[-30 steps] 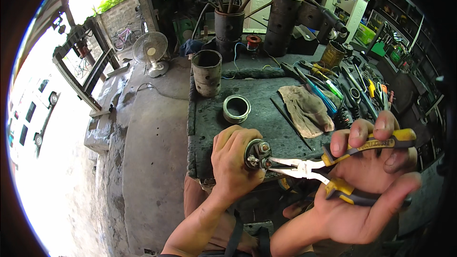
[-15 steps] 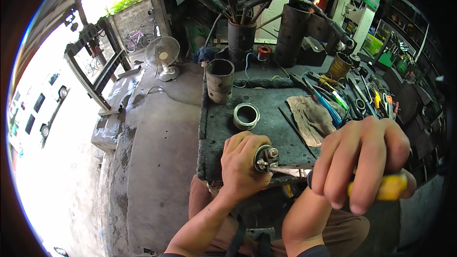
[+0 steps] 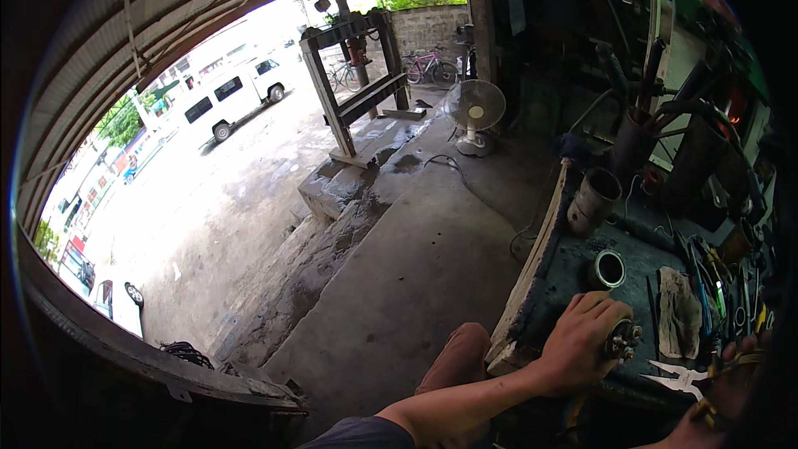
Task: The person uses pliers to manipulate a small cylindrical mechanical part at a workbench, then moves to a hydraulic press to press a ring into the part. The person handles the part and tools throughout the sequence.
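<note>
My left hand [image 3: 584, 339] wraps round a dark cylindrical part with bolt terminals on its end [image 3: 625, 341], which looks like a starter solenoid, over the near edge of the workbench [image 3: 559, 303]. In my right hand [image 3: 738, 378], dim at the right rim, is a pair of pliers [image 3: 675, 378] with yellow-and-black handles. Their bright jaws are spread apart and stand clear of the solenoid. Just beyond my left hand, a short metal ring [image 3: 596, 273] rests on the bench.
A rusty pipe cup [image 3: 588, 209] stands on the bench's far left. A tan cloth [image 3: 680, 316] and several hand tools [image 3: 716, 283] lie to the right. Past the bench are a fan [image 3: 474, 106], a heavy steel frame [image 3: 327, 100] and a white van [image 3: 229, 98] outside.
My view has swung left, toward the street. The pliers have come away from the solenoid's terminals, and their jaws have opened. My left hand still grips the solenoid.
</note>
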The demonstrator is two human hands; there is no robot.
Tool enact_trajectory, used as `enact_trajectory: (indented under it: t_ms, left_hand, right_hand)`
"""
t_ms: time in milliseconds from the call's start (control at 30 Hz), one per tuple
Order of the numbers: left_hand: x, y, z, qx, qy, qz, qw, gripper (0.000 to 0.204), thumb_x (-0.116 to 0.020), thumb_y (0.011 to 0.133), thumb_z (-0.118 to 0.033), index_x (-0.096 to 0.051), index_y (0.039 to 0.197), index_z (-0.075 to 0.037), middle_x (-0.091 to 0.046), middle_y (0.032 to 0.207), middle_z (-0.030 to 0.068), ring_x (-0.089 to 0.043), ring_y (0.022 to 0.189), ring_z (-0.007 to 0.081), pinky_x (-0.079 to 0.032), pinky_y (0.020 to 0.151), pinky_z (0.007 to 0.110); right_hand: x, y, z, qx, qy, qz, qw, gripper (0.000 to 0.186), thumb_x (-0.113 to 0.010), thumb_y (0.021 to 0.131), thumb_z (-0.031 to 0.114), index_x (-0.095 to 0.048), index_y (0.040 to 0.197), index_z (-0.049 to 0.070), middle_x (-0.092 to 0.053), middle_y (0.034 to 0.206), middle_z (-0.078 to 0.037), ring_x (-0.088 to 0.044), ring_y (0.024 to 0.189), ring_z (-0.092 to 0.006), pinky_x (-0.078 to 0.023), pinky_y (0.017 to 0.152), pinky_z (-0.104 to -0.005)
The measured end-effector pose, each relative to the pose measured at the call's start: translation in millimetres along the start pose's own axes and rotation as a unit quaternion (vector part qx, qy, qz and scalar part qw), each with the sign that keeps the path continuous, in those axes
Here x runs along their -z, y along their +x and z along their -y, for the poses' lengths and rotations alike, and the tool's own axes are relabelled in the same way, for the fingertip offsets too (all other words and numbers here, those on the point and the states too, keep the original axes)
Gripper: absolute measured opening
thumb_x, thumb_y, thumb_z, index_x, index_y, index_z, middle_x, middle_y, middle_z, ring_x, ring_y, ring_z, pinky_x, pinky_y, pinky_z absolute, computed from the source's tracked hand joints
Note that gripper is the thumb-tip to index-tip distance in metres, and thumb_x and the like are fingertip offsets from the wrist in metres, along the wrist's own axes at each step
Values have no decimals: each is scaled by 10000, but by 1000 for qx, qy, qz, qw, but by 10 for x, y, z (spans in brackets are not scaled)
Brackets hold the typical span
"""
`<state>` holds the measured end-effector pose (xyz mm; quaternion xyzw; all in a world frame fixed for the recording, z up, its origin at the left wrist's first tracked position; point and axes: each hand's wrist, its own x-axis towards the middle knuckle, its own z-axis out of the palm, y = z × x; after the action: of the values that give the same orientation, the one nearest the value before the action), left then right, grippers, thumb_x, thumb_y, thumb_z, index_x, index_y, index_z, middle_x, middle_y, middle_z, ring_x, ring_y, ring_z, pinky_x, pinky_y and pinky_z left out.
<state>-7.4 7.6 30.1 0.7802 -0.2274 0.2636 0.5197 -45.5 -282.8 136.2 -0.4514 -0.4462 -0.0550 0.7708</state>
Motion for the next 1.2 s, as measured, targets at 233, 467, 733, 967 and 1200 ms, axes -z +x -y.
enact_trajectory:
  t_ms: [233,467,733,967,1200]
  left_hand:
    - [-3,9,-30,-1,4,-18,1000,557,-840,641,-57,-648,1161,-102,-689,1094,71,-620,1195,320,-455,1057,440]
    - [-10,1,-18,-9,6,-17,1000,558,-841,634,-57,-646,1155,-102,-687,1090,67,-624,1194,312,-454,1051,443]
    - [-15,-1,-16,-16,15,-25,999,544,-835,640,-61,-651,1150,-100,-693,1097,68,-630,1190,319,-459,1046,443]
    - [-5,0,-29,-9,12,-28,999,546,-832,637,-56,-656,1151,-107,-699,1102,59,-629,1203,317,-464,1050,441]
    - [-37,6,-27,-13,24,-34,999,543,-845,627,-62,-670,1138,-119,-697,1102,50,-636,1191,306,-479,1035,436]
  right_hand:
    - [442,-403,130,-39,-64,48,996,588,-337,1167,462,-270,1662,153,-402,1690,-176,-464,1495,-396,-407,1240,-592]
    - [612,-497,111,-52,-86,53,993,608,-292,1192,400,-113,1745,222,-367,1729,-146,-452,1524,-396,-396,1273,-597]
    - [309,-410,44,-48,-142,-180,972,612,-282,1193,414,-109,1745,215,-356,1735,-136,-471,1507,-395,-474,1215,-590]
    - [-165,-296,-91,7,-134,-242,961,619,-428,1163,349,-238,1720,157,-467,1654,-148,-591,1370,-359,-554,1127,-549]
    - [-481,-471,-164,46,-165,-477,862,647,-462,1148,349,-248,1718,133,-490,1632,-158,-609,1330,-360,-541,1136,-554]
